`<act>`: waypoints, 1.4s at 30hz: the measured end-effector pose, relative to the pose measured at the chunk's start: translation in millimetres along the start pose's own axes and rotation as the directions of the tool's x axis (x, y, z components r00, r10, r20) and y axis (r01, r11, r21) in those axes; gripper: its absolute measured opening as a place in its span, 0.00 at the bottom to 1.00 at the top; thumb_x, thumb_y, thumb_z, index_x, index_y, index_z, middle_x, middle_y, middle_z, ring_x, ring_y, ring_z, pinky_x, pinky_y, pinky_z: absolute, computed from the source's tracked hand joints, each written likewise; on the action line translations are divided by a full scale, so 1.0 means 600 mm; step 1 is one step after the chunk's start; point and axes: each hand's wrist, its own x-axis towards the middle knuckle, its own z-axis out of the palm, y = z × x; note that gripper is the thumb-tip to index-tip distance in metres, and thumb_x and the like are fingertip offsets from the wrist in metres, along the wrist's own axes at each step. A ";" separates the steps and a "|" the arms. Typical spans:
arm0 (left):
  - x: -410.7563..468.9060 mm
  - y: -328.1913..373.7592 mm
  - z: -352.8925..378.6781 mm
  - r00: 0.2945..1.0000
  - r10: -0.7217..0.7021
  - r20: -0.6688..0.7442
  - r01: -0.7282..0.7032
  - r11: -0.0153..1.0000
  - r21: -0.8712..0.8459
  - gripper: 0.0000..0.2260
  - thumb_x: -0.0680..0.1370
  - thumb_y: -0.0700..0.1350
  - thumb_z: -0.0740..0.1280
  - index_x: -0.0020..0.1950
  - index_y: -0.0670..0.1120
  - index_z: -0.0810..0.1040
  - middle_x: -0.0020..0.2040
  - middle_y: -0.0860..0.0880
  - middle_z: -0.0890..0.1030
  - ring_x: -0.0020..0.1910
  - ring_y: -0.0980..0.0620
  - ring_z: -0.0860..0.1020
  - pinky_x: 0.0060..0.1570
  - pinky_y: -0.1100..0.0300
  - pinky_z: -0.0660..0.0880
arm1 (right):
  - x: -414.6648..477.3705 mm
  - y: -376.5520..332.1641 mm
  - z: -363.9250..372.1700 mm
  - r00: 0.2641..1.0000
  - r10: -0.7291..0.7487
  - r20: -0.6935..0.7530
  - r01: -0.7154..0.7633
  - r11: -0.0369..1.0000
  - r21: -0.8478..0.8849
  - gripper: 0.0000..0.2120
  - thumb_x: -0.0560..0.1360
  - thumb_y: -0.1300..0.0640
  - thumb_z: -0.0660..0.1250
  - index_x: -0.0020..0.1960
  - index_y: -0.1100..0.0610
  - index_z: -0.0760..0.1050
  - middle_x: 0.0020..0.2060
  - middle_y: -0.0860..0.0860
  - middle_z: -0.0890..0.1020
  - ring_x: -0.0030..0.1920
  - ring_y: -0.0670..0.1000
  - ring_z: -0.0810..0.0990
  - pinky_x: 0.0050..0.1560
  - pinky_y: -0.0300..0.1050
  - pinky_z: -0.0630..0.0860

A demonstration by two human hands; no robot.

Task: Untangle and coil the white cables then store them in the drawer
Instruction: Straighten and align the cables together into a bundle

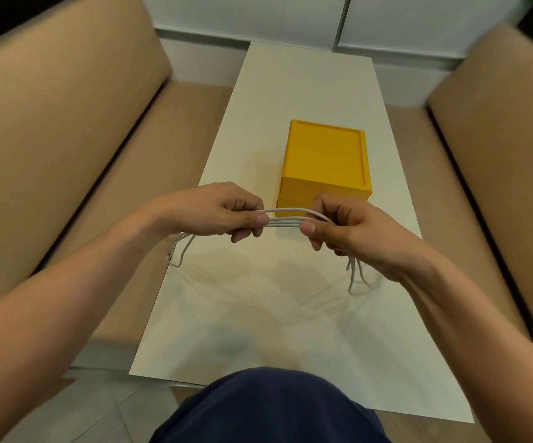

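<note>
Your left hand and right hand each pinch the white cables, fingers clamped on the strands. The yellow drawer box sits shut on the worktop behind them.

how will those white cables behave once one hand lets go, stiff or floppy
Probably floppy: the white cables hang in loose loops below the left hand and right hand. Likely light, since a fingertip pinch holds several strands. The loops may spring apart if released.
</note>
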 end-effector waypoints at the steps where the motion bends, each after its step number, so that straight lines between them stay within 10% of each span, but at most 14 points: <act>1: -0.001 -0.003 0.001 1.000 0.014 0.013 -0.013 0.997 -0.077 0.17 0.85 0.54 0.61 0.44 0.46 0.80 0.32 0.51 0.77 0.33 0.53 0.69 0.35 0.60 0.66 | 0.002 0.004 -0.001 1.000 0.003 -0.030 -0.004 1.000 -0.022 0.10 0.80 0.53 0.70 0.46 0.59 0.79 0.33 0.47 0.82 0.32 0.45 0.71 0.36 0.44 0.69; 4: -0.004 -0.009 0.002 0.999 0.042 0.032 -0.032 0.963 -0.266 0.22 0.84 0.57 0.59 0.44 0.42 0.80 0.31 0.50 0.72 0.31 0.52 0.65 0.33 0.62 0.63 | 0.007 0.008 -0.005 0.999 0.021 -0.050 -0.027 0.991 -0.132 0.10 0.78 0.49 0.73 0.44 0.55 0.82 0.32 0.46 0.82 0.31 0.45 0.74 0.37 0.46 0.72; 12: -0.005 -0.011 -0.005 0.997 0.044 0.064 -0.038 0.994 -0.103 0.12 0.86 0.50 0.61 0.50 0.48 0.82 0.31 0.50 0.73 0.33 0.50 0.66 0.35 0.60 0.64 | -0.008 -0.004 -0.022 0.993 0.046 0.110 -0.049 0.998 0.027 0.16 0.83 0.51 0.64 0.41 0.50 0.85 0.38 0.52 0.84 0.34 0.47 0.68 0.38 0.42 0.68; 17: 0.004 -0.011 0.004 0.998 0.050 0.046 -0.049 0.999 -0.022 0.10 0.85 0.49 0.64 0.47 0.52 0.83 0.33 0.52 0.78 0.35 0.42 0.70 0.37 0.55 0.66 | -0.008 -0.002 -0.017 0.994 0.106 0.000 -0.099 0.929 -0.357 0.15 0.84 0.47 0.62 0.43 0.49 0.83 0.35 0.47 0.83 0.32 0.45 0.73 0.39 0.46 0.69; 21: 0.014 -0.012 0.015 1.000 0.021 0.018 -0.021 1.000 -0.002 0.11 0.85 0.50 0.64 0.46 0.51 0.82 0.32 0.52 0.80 0.32 0.49 0.69 0.32 0.62 0.65 | -0.033 -0.020 0.024 0.985 -0.154 -0.077 0.087 0.831 -0.550 0.14 0.83 0.46 0.60 0.44 0.50 0.78 0.29 0.47 0.76 0.34 0.48 0.74 0.32 0.45 0.64; 30: -0.009 -0.002 0.007 0.965 0.256 -0.054 -0.257 0.896 -0.361 0.11 0.80 0.45 0.67 0.39 0.43 0.79 0.30 0.54 0.71 0.29 0.57 0.64 0.31 0.68 0.62 | -0.008 0.023 0.024 0.996 -0.016 -0.083 -0.023 0.896 -0.443 0.18 0.81 0.39 0.61 0.42 0.49 0.81 0.28 0.48 0.77 0.30 0.45 0.73 0.33 0.47 0.67; 36: 0.003 -0.010 0.019 0.981 0.190 -0.037 -0.194 0.963 -0.189 0.13 0.78 0.57 0.66 0.38 0.52 0.80 0.29 0.55 0.70 0.30 0.54 0.64 0.31 0.64 0.62 | -0.051 -0.015 0.016 0.976 -0.197 0.089 0.206 0.973 -0.108 0.20 0.78 0.38 0.64 0.37 0.52 0.80 0.28 0.51 0.73 0.30 0.50 0.69 0.34 0.48 0.66; 42: 0.005 -0.011 0.030 0.977 0.208 -0.050 -0.212 0.910 -0.357 0.14 0.79 0.53 0.67 0.38 0.46 0.79 0.28 0.55 0.67 0.28 0.56 0.62 0.31 0.64 0.60 | -0.015 0.030 0.010 0.992 -0.058 -0.116 0.054 0.998 -0.036 0.22 0.80 0.41 0.67 0.34 0.55 0.77 0.28 0.57 0.69 0.32 0.56 0.65 0.38 0.50 0.62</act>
